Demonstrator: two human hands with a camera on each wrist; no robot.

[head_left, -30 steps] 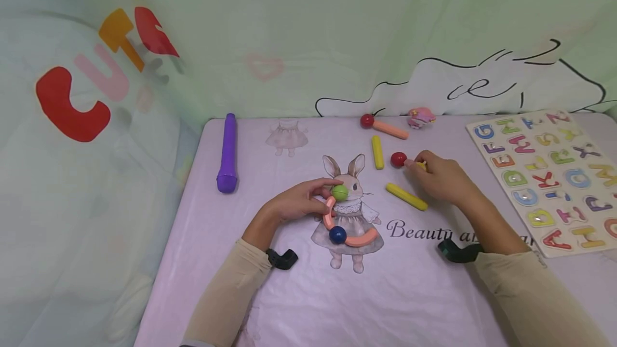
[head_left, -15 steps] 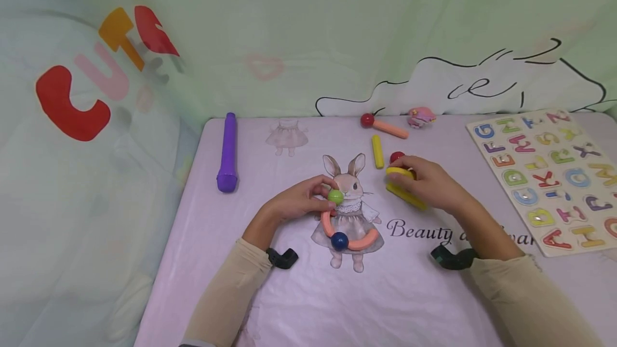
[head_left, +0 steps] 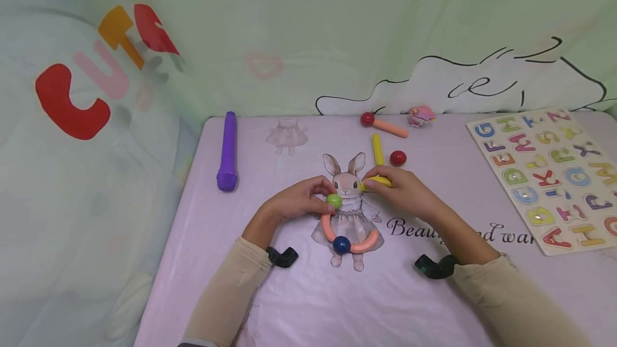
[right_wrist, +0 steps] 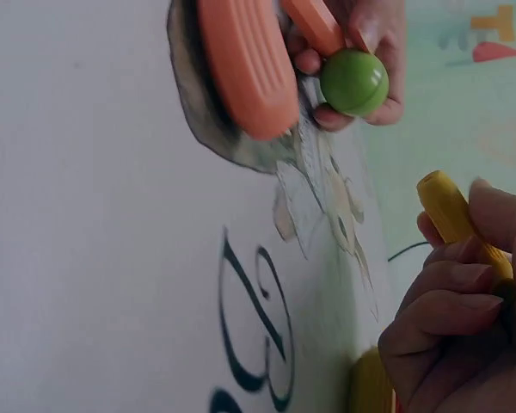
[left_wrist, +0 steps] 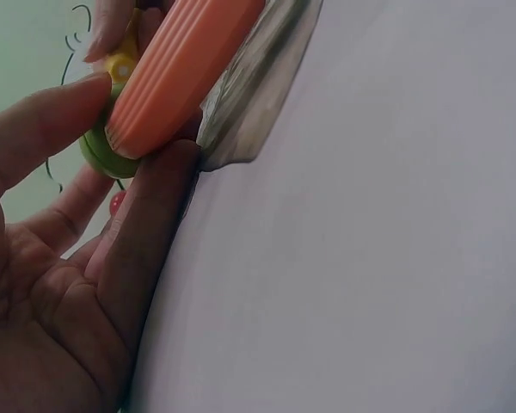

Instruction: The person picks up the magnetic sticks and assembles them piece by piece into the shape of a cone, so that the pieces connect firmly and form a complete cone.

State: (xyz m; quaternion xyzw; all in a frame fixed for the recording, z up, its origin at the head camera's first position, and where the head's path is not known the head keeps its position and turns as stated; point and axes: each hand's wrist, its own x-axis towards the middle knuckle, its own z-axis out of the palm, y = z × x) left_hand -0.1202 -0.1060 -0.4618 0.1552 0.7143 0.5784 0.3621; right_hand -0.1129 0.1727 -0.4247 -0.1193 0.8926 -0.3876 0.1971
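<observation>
Left hand (head_left: 307,197) pinches the green ball (head_left: 334,201), seemingly to steady it, right hand (head_left: 404,190) gripping a yellow rod (head_left: 383,181) near it!

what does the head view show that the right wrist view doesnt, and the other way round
Only the head view: the purple microphone-shaped toy, alphabet puzzle board, blue ball and pink toy.

Only the right wrist view: the end face of the held yellow stick.

Both: the left hand holding the green ball, the right hand holding that stick, and curved orange pieces.
</observation>
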